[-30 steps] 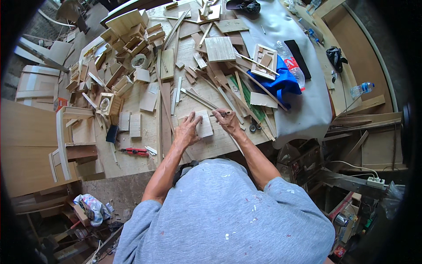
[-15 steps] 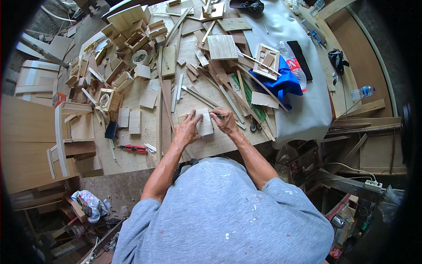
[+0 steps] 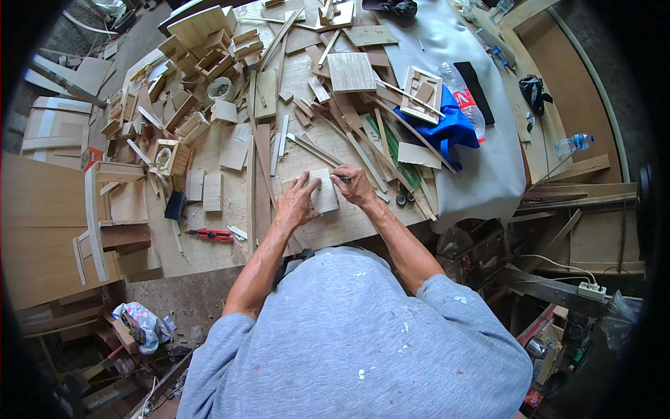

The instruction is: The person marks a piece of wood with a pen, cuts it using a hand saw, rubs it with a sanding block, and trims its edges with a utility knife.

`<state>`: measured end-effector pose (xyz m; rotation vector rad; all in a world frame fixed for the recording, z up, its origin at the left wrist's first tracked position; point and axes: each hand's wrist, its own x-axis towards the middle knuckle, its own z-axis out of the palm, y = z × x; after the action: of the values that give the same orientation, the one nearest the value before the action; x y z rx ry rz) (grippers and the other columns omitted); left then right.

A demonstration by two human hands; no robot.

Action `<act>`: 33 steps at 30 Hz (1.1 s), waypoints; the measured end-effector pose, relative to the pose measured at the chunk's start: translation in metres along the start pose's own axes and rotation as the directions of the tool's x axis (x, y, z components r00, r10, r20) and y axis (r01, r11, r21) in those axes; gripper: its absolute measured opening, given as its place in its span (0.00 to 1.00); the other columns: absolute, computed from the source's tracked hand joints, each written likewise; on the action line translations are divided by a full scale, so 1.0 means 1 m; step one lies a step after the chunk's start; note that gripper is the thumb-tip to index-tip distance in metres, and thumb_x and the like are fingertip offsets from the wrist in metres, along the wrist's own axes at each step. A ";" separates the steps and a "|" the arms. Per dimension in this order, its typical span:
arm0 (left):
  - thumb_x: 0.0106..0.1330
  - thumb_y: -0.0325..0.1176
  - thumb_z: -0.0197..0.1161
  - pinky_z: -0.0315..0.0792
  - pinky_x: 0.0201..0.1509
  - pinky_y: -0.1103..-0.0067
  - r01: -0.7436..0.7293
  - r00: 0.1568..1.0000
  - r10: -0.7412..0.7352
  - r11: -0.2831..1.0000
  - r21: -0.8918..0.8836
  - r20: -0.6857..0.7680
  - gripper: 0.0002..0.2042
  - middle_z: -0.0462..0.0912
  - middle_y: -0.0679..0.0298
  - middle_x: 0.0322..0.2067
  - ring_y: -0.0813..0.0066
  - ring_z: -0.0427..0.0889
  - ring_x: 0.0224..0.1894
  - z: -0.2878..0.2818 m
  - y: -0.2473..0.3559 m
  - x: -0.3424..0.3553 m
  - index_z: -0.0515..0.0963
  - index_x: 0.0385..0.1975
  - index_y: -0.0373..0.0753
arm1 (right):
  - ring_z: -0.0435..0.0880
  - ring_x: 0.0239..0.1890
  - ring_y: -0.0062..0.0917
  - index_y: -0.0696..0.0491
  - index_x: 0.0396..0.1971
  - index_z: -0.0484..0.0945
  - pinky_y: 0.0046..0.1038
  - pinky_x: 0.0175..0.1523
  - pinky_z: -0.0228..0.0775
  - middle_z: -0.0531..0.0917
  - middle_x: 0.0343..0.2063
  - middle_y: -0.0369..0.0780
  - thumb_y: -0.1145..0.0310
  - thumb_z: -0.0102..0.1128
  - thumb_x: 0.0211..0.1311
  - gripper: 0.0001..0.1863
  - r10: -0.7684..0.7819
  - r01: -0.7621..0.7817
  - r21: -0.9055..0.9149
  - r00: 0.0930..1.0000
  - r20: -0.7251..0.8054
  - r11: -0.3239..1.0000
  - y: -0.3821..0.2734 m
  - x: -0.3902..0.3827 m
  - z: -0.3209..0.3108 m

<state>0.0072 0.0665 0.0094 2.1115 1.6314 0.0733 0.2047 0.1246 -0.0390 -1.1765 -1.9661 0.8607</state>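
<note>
A small pale wooden board (image 3: 325,197) lies on the workbench in front of me, between my hands. My left hand (image 3: 296,200) holds its left side, the fingertips on its upper left edge and the thumb near its lower edge. At the board's upper right corner, my right hand (image 3: 354,186) pinches a slim dark pencil (image 3: 345,179). The pencil's tip is mostly hidden by the fingers.
Several wood strips (image 3: 307,145) lie beyond the board, near a square wooden panel (image 3: 352,72). A red utility knife (image 3: 211,235) rests at left. Small wooden boxes (image 3: 172,158) crowd the far left. Blue cloth (image 3: 457,133) and a plastic bottle (image 3: 463,98) lie at right.
My right hand has shifted slightly up and left along the board's edge, and less of the pencil shows. My left hand stays on the board.
</note>
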 end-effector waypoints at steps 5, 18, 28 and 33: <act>0.39 0.43 0.79 0.71 0.62 0.62 0.016 1.000 -0.016 1.000 0.003 0.021 0.45 0.58 0.56 0.68 0.52 0.63 0.66 -0.001 0.000 0.001 0.66 0.63 0.52 | 0.85 0.36 0.38 0.60 0.31 0.83 0.31 0.43 0.76 0.85 0.32 0.48 0.72 0.63 0.56 0.07 -0.002 0.002 0.000 1.000 0.017 1.000 -0.001 0.002 0.000; 0.41 0.41 0.78 0.72 0.61 0.59 0.056 0.997 -0.058 0.998 0.030 0.042 0.45 0.56 0.58 0.69 0.51 0.63 0.67 0.004 0.003 0.001 0.64 0.65 0.56 | 0.84 0.33 0.40 0.60 0.29 0.83 0.35 0.41 0.75 0.85 0.29 0.48 0.72 0.62 0.55 0.07 0.014 -0.012 -0.064 0.999 0.041 0.998 -0.011 -0.008 -0.007; 0.42 0.39 0.78 0.72 0.62 0.59 0.090 0.993 -0.093 0.995 0.036 0.076 0.45 0.54 0.60 0.70 0.52 0.62 0.67 0.005 0.004 0.001 0.63 0.66 0.57 | 0.84 0.36 0.35 0.60 0.33 0.83 0.29 0.41 0.75 0.85 0.32 0.47 0.72 0.61 0.59 0.08 0.129 -0.114 0.157 0.987 -0.091 0.981 -0.027 -0.050 -0.036; 0.42 0.39 0.78 0.73 0.61 0.58 0.104 0.989 -0.109 0.993 0.050 0.097 0.46 0.54 0.60 0.71 0.52 0.62 0.68 0.004 0.008 0.003 0.62 0.66 0.57 | 0.85 0.40 0.40 0.61 0.36 0.82 0.32 0.47 0.76 0.85 0.36 0.49 0.74 0.60 0.58 0.09 0.017 -0.015 0.079 1.000 -0.017 0.997 -0.016 -0.025 -0.016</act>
<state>0.0163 0.0671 0.0085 2.0222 1.6974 -0.1017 0.2192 0.0991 -0.0227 -1.1520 -1.8933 0.9243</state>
